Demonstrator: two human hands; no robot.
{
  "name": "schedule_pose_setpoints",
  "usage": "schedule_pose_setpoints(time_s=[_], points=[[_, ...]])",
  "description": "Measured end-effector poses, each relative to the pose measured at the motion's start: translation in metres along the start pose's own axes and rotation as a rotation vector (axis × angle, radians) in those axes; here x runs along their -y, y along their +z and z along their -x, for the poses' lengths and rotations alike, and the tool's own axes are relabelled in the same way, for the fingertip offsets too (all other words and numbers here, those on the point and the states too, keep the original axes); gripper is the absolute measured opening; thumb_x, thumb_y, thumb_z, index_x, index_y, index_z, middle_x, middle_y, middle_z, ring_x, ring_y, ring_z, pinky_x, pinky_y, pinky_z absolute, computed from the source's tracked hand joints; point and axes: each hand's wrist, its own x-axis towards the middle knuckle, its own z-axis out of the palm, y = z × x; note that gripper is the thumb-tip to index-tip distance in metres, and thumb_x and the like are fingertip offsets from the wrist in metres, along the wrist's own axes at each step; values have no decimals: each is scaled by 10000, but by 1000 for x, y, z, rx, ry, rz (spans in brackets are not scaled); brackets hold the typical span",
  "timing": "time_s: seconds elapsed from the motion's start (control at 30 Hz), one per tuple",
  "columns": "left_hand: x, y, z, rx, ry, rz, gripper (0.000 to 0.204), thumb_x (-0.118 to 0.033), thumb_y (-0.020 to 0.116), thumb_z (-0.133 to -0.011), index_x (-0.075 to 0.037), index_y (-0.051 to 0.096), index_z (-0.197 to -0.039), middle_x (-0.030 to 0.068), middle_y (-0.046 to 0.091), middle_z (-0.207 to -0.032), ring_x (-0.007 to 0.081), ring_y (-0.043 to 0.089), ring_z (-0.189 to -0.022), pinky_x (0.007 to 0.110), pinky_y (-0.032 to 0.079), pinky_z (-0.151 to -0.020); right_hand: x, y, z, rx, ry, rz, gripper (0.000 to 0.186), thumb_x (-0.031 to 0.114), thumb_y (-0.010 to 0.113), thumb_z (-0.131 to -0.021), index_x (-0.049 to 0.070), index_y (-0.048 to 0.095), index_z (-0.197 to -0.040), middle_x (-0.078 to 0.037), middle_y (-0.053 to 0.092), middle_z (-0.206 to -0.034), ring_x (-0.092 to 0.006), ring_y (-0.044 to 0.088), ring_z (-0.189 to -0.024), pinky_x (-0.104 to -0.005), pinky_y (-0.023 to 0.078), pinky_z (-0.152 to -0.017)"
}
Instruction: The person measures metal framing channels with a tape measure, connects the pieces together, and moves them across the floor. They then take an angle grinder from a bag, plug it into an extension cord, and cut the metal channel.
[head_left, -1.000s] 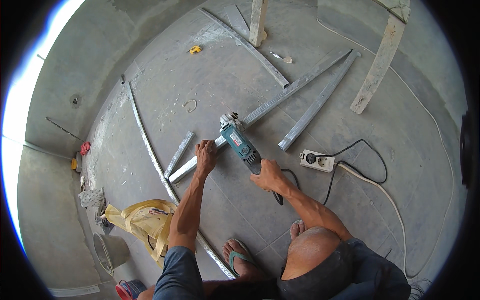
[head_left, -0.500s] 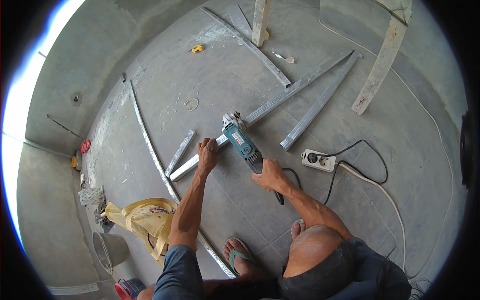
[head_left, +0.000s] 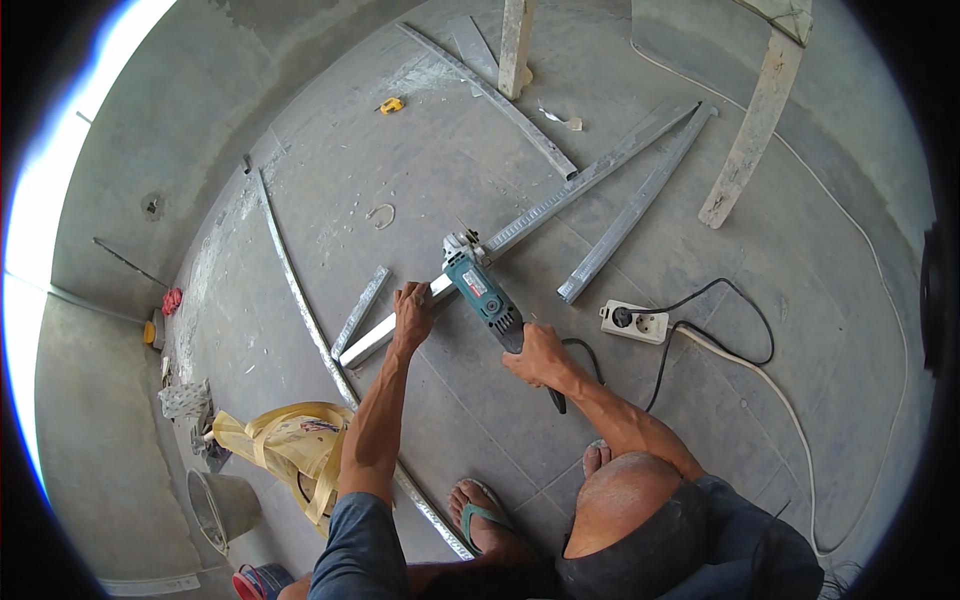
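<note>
My right hand (head_left: 540, 356) is wrapped round the rear handle of a teal angle grinder (head_left: 479, 288). The grinder's metal head lies across a long silver metal channel (head_left: 548, 207) on the floor, and hides the spot where they meet. Left of the grinder, my left hand (head_left: 413, 314) is closed over the same channel, pressing it from above. A short metal piece (head_left: 361, 314) lies beside the channel's near end. To the right, another metal channel (head_left: 640, 205) rests at a slant, its far end close to the long one's.
A white power strip (head_left: 635, 321) with a black plug sits at right, its cables curling beside it. A long thin metal strip (head_left: 292, 275) runs past my left foot. A yellow bag (head_left: 290, 435) and a bucket (head_left: 222, 505) stand at lower left. A yellow tape measure (head_left: 390, 105) lies farther off.
Hands, grinder and channel keep nearly the same places. The whole view has shifted very slightly.
</note>
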Motion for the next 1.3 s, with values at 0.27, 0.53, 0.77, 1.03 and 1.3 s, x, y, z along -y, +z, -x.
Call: schedule_pose_setpoints(time_s=[0.27,0.53,0.77,1.03,1.3], points=[[-23,0,8,44,-149,-92,313,-15,627,-875,-54,682,-1180,121,630,-1134,340,550,-1090,466,431,-921,-11,6,6,-132,-61,88,656,212,736,-816,-154,453,-1280,-380,677,-988,-520,670,-1002,-523,542,-924],[4,-40,12,85,-106,71,273,-130,568,-958,-52,676,-1197,185,704,-1077,402,635,-1039,487,481,-904,21,-25,29,-243,-171,63,592,217,747,-803,-102,496,-1235,-285,707,-882,-459,721,-834,-487,584,-782],[-26,-78,-19,246,-380,491,363,-370,596,-1006,-46,661,-1156,66,610,-876,143,557,-862,323,451,-772,50,-77,64,-293,-207,-31,395,170,746,-798,-70,578,-1063,-220,707,-798,-386,742,-759,-452,580,-703],[-47,-96,-7,142,-99,326,371,-368,710,-958,-64,576,-1125,118,629,-908,265,604,-819,363,460,-750,64,-96,83,-350,-268,-30,380,212,773,-806,-70,595,-987,-208,700,-769,-343,736,-698,-436,581,-679],[-83,-64,17,4,46,-195,405,-126,745,-835,-77,549,-1186,123,571,-1006,344,566,-1002,477,414,-799,63,-88,88,-296,-279,62,351,210,769,-807,-71,598,-929,-197,682,-713,-337,727,-658,-424,572,-637]])
